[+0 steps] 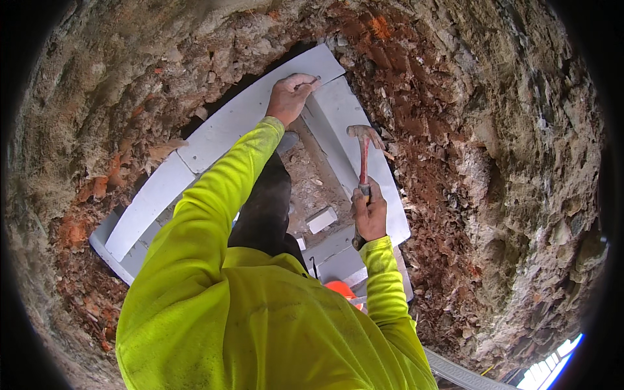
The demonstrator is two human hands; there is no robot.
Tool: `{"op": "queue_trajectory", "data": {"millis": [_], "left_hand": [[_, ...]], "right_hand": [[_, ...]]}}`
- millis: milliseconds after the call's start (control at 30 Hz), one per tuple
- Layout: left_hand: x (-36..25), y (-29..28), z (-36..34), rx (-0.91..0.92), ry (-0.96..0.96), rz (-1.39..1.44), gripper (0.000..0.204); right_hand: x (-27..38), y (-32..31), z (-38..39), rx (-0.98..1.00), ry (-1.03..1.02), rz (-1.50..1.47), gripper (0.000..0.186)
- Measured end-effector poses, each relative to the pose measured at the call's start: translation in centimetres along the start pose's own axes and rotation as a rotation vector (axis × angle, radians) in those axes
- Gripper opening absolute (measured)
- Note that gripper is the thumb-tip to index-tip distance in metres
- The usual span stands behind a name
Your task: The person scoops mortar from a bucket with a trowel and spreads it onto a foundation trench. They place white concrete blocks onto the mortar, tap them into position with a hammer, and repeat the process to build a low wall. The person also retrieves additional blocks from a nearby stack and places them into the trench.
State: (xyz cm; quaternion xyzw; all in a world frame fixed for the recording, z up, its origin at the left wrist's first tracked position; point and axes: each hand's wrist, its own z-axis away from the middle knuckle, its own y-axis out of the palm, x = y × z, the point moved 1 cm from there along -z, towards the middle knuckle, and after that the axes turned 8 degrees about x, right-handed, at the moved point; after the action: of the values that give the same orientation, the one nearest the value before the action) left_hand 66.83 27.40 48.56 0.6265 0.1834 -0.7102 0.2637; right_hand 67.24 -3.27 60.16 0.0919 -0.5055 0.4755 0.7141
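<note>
My right hand (370,216) is wrapped round the handle of a claw hammer (364,153), its dusty head up over a pale grey slab (354,117). Further up and to the left, my left hand (290,99) is closed in a pinch just above the corner where that slab meets another pale slab (237,117). What its fingertips hold, if anything, is too small to make out. A third pale slab (146,205) continues the curved row at the left. Long bright yellow sleeves cover both my arms.
Rough rock and reddish rubble (442,169) surround the slabs. Inside their ring lies a dusty floor (312,182) with a small white block (322,220). An orange object (341,289) shows beside my body, partly hidden. A ridged grey strip (465,374) runs along the lower right.
</note>
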Motion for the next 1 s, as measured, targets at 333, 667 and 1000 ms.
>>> {"op": "queue_trajectory", "data": {"millis": [333, 667, 1000], "left_hand": [[2.1, 0.5, -5.4, -0.197, 0.039, 0.054, 0.008], [0.6, 0.5, -5.3, -0.210, 0.128, -0.207, 0.012], [2.3, 1.1, -5.7, -0.187, 0.149, -0.130, 0.013]], "right_hand": [[7.5, -3.2, -6.3, 0.038, -0.340, 0.393, 0.041], [14.5, -3.8, -13.8, 0.195, -0.664, 0.691, 0.050], [14.1, -3.3, -16.7, 0.227, -0.683, 0.826, 0.051]]}}
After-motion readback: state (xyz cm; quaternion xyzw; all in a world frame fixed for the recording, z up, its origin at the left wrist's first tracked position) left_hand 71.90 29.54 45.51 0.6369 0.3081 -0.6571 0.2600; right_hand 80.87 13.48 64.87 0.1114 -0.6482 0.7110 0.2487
